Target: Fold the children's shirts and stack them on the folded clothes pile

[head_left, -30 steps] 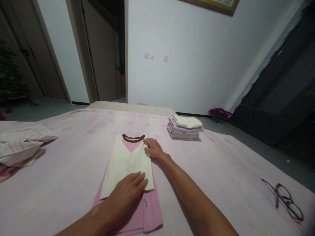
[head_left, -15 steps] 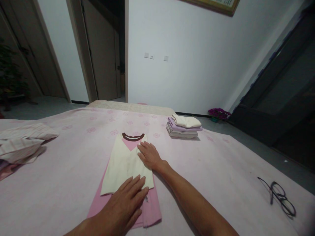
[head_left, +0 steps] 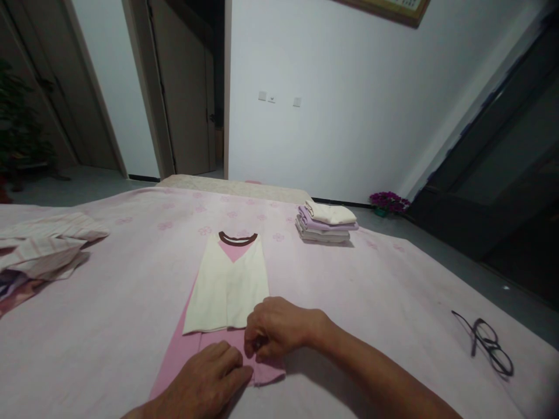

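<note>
A pink shirt (head_left: 192,358) with cream panels folded over its front lies flat, its brown collar (head_left: 238,240) pointing away from me. My right hand (head_left: 279,327) is closed near the lower right part of the shirt, thumb and fingers pinching the pink cloth just below the cream edge. Beside it, my left hand (head_left: 212,375) rests on the bottom of the shirt with curled fingers and the thumb along the hem. Its fingertips are partly hidden in the cloth.
A stack of folded clothes (head_left: 327,224) stands at the back right of the pink flowered cover (head_left: 371,326). Rumpled striped clothes (head_left: 48,244) lie at the left. Black-framed glasses (head_left: 487,343) rest near the right edge. Purple flowers (head_left: 388,202) stand beyond.
My right hand has come down from beside the collar to the lower part of the shirt and closed on the cloth. My left hand's outstretched fingers have curled in at the hem.
</note>
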`<state>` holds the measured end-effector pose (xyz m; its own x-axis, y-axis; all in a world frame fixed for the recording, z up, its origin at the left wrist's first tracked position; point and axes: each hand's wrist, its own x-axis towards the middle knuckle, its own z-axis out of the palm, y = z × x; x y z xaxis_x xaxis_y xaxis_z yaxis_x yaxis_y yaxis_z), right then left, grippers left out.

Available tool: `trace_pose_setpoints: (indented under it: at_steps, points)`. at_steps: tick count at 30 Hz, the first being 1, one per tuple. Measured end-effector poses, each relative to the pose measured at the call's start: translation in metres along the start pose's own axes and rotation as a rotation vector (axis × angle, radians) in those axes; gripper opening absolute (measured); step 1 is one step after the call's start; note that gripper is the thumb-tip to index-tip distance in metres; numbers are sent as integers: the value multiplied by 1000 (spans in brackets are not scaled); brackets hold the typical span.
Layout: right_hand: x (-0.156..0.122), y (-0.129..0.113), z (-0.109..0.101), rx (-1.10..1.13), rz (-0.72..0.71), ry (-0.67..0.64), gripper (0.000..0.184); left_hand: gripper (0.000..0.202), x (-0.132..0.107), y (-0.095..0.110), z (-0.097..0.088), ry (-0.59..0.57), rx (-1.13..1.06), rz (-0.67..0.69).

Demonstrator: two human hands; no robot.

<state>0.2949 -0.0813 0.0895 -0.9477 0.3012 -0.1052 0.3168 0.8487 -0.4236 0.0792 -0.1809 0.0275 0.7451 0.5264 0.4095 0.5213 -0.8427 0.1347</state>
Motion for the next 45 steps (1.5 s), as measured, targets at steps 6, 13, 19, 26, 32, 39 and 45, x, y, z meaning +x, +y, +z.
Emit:
trace_pose_setpoints:
  at_steps: [6, 13, 19, 26, 32, 39, 45]
  points:
    - [-2, -6, 11, 13, 98, 113, 8, 13, -6, -1, 11, 36, 47, 18]
    - [-4, -17, 22, 125, 195, 120, 11, 17, -4, 1, 0, 70, -55, -26]
    - [3, -22, 34, -35, 335, 628, 25, 24, 3, 2, -23, 168, -145, -59]
    - [4, -27, 60, -64, 326, 343, 84, 35, 15, -67, -8, 168, 148, -224]
    - [4, -28, 60, -89, 324, 424, 65, 62, 28, -112, 13, -92, 202, -295]
    - [14, -2, 39, -154, 541, 657, 30, 62, 24, -114, 22, -162, 157, -344]
    - [56, 55, 10, -232, 536, 581, 57, 60, 25, -112, 19, -158, 163, -346]
